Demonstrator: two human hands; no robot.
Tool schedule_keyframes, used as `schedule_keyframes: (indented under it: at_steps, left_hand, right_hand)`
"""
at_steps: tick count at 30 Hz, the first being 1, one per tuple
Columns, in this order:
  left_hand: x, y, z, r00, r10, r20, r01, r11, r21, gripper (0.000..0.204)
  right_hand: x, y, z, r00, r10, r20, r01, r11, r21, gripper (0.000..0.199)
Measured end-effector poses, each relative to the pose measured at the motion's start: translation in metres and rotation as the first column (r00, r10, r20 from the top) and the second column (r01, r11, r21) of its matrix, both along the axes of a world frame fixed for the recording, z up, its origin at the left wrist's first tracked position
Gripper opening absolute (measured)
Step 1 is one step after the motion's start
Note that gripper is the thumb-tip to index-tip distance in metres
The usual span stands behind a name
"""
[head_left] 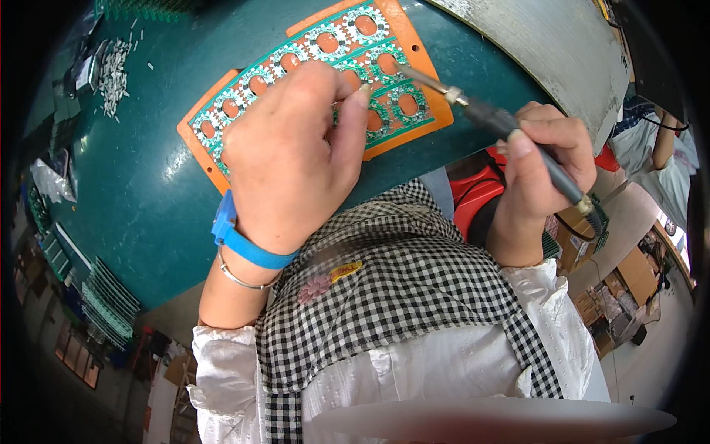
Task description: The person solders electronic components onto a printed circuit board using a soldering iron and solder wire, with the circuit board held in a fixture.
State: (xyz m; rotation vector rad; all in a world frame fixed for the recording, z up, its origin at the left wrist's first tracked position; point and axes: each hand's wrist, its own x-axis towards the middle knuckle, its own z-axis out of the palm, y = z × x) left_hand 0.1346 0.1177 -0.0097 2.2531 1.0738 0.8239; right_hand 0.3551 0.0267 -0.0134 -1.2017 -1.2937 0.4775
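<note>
My right hand (551, 159) grips a soldering iron (494, 118) with a dark grey handle, its metal tip pointing left over a green circuit board panel (431, 112). The panel carries several ring-shaped boards with round openings, and lies in an orange tray (436, 70). The iron's tip ends near one ring in the right part of the panel; whether it touches is unclear. Over the panel's near middle, my left hand (285, 144) is closed, thumb against curled fingers. What the pinch holds, if anything, is hidden. A blue strap (255, 251) circles my left wrist.
Small white parts (113, 74) lie scattered on the dark green table (148, 200) at the far left. Stacked green boards (107, 303) stand by its left edge. A grey metal surface (543, 44) borders the far right. Another person (651, 148) is at the right.
</note>
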Motion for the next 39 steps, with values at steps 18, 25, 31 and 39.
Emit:
schedule_keyframes:
  at_steps: [18, 25, 31, 39]
  left_hand:
    - [-0.002, 0.016, -0.006, 0.998, 0.012, -0.063, -0.01, 1.0, 0.025, 0.012]
    - [-0.001, 0.014, 0.0, 0.994, 0.012, -0.112, -0.007, 0.999, 0.053, 0.012]
    - [0.003, 0.016, -0.008, 0.997, -0.005, -0.081, 0.009, 0.999, 0.039, 0.016]
    - [0.007, 0.016, -0.008, 0.998, -0.04, -0.055, 0.045, 0.995, 0.092, 0.016]
  right_hand:
    - [-0.011, 0.015, -0.002, 0.999, 0.018, -0.048, -0.02, 0.998, -0.059, 0.012]
    - [-0.006, 0.015, -0.002, 0.999, 0.019, -0.027, -0.02, 0.999, -0.045, 0.013]
    - [-0.004, 0.015, -0.003, 0.999, 0.027, -0.028, -0.028, 0.998, -0.048, 0.013]
    - [0.001, 0.014, -0.001, 0.997, 0.073, 0.032, -0.071, 0.996, -0.055, 0.012]
